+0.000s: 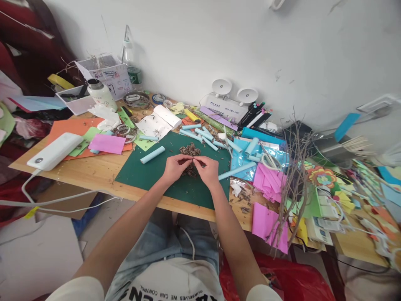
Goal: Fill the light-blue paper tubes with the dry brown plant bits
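Observation:
Over a dark green mat (pixel 138 175), my left hand (pixel 177 168) and my right hand (pixel 208 168) meet with thumbs and forefingers pinched together. Whatever sits between the fingertips is too small to make out. Just behind and beneath them lies a clump of brown, dry, crumbly plant-like material (pixel 189 149), partly hidden by the fingers. Crumbs of it are scattered on the mat. One rolled light blue paper tube (pixel 152 154) lies left of my left hand. Several more blue paper tubes (pixel 209 143) are heaped behind and to the right.
A white power bank (pixel 54 151) with a cable lies at the left edge. Pink paper (pixel 270 225), thin branches (pixel 294 175) and scissors (pixel 271 161) crowd the right. Behind stand a white bottle (pixel 102 93), a plastic bottle (pixel 134 69) and a twin-head lamp (pixel 224 104) by the wall.

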### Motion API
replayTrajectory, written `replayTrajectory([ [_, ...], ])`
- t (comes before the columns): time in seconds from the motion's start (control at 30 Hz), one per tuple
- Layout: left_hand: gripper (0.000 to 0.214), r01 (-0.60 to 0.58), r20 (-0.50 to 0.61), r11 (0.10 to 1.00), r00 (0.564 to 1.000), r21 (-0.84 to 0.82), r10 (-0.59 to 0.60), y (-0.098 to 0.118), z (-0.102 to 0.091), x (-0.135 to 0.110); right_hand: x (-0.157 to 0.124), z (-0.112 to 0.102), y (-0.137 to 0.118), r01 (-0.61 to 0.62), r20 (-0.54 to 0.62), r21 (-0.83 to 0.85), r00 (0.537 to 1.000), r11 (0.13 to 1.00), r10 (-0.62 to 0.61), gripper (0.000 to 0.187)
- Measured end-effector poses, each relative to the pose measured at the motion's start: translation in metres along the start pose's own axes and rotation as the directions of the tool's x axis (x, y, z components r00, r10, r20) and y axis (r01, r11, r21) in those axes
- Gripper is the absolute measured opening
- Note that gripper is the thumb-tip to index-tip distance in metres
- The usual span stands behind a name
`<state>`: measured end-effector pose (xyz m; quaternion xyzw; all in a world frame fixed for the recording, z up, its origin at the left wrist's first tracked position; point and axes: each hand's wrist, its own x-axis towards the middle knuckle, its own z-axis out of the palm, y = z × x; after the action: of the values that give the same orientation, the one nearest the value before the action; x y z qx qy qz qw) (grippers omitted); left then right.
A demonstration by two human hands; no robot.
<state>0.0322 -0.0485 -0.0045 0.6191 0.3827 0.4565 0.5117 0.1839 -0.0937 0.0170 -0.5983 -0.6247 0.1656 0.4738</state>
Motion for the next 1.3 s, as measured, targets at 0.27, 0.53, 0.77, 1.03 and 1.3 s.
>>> replayTrajectory([
  [0.27, 0.022, 0.072, -0.005, 0.997, 0.997, -0.04, -0.072, 0.001, 0.0, -0.001, -0.002, 0.011, -0.003, -0.19, 0.062, 0.189, 0.981, 0.963, 0.181, 0.018],
  [0.53, 0.026, 0.082, -0.038, 0.977, 0.995, -0.199, -0.092, 0.001, 0.0, 0.003, 0.003, 0.002, 0.007, -0.29, 0.176, 0.36, 0.954, 0.887, 0.24, 0.023],
  [0.77, 0.023, 0.042, -0.033, 0.999, 0.999, -0.029, -0.043, 0.001, 0.002, -0.001, -0.002, 0.002, 0.001, -0.031, 0.054, -0.004, 0.998, 1.0, 0.031, 0.02],
  [1.03, 0.023, 0.077, -0.034, 0.995, 0.996, -0.062, -0.079, -0.001, 0.001, 0.0, -0.003, 0.012, -0.001, -0.236, 0.066, 0.17, 0.971, 0.957, 0.228, 0.019],
  [1.3, 0.027, 0.076, -0.051, 0.986, 0.995, -0.15, -0.085, -0.001, 0.0, 0.003, 0.007, -0.016, 0.002, -0.249, 0.293, 0.133, 0.935, 0.959, 0.202, 0.022],
])
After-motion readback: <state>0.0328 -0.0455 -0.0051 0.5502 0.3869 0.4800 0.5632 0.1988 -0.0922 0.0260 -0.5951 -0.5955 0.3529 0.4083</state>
